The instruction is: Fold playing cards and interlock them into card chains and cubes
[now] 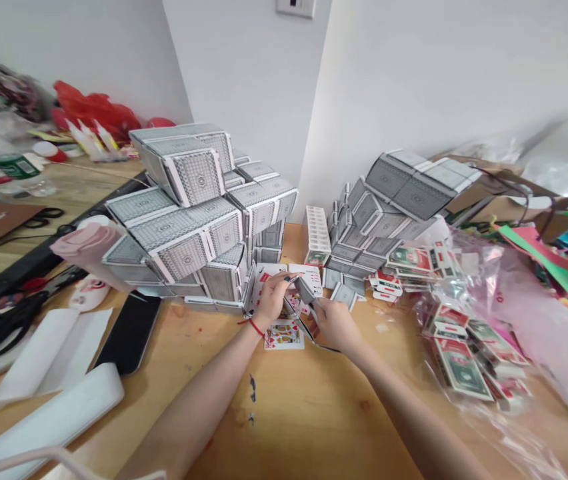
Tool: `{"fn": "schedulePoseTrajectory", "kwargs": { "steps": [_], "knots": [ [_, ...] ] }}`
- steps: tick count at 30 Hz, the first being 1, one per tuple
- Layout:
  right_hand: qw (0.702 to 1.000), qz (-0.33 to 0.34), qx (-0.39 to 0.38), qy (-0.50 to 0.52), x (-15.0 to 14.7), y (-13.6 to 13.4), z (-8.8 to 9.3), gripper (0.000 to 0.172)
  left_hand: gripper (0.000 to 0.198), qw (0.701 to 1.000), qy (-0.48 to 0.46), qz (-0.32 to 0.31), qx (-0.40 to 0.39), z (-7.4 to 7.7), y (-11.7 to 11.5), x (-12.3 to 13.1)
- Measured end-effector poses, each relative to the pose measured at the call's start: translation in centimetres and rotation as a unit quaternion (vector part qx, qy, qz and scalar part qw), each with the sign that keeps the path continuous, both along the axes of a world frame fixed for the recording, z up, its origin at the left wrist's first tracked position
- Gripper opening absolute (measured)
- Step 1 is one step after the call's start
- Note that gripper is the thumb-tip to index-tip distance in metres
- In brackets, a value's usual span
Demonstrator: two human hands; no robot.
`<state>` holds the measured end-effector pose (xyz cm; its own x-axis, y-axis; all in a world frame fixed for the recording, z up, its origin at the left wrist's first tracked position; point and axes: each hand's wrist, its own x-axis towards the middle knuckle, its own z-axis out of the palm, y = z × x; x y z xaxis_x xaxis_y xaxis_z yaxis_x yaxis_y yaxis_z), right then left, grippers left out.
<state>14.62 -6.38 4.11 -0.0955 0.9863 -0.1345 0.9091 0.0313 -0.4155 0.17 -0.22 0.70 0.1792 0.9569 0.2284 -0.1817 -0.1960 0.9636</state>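
Item: folded grey-backed playing cards (305,288), a small cluster of thin coated card, held at the middle of the pale wooden tabletop (294,413), just in front of the two card stacks.
Left hand: left hand (273,298), with a red cord at the wrist, was closed with fingertips pinching the upper edge of the folded cards.
Right hand: right hand (333,325) was closed around the lower right side of the same cards, thumb and fingers clamped on them.
Handling: judged very light, thin and springy; the coated faces looked slick, so single cards would likely slide against each other. Creases would set permanently; the card bends easily and would crumple under a hard squeeze.
Hold: judged best taken by the edges or at a fold, between thumb and fingertips, with light pressure.
Loose card: face-up court card with red and yellow figure (284,335) lay flat on the wood just below the hands, touching the left wrist area.
Left stack: tall heap of grey patterned card cubes (191,220) stood behind the left hand, blocks interlocked and tilted.
Right stack: smaller heap of grey card cubes (404,190) stood behind and right of the hands, against the wall.
Packaging: flattened red, green and white card boxes (464,363) lay strewn at the right, partly on clear plastic.
Writing: print on the boxes was too small and blurred to read; no brand could be made out. Card backs carried a round central emblem, illegible.
Other: black-handled scissors (1,323) lay at the far left.
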Motion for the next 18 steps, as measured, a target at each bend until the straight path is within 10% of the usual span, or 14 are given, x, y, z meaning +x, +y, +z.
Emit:
{"fn": "schedulePoseTrajectory", "kwargs": {
  "steps": [18],
  "knots": [
    [0.959,-0.035,-0.131,0.249,3.0,1.4,0.6,0.024,0.030,0.998,-0.012,-0.067,-0.018,-0.8,0.3,-0.5]
  ]
}}
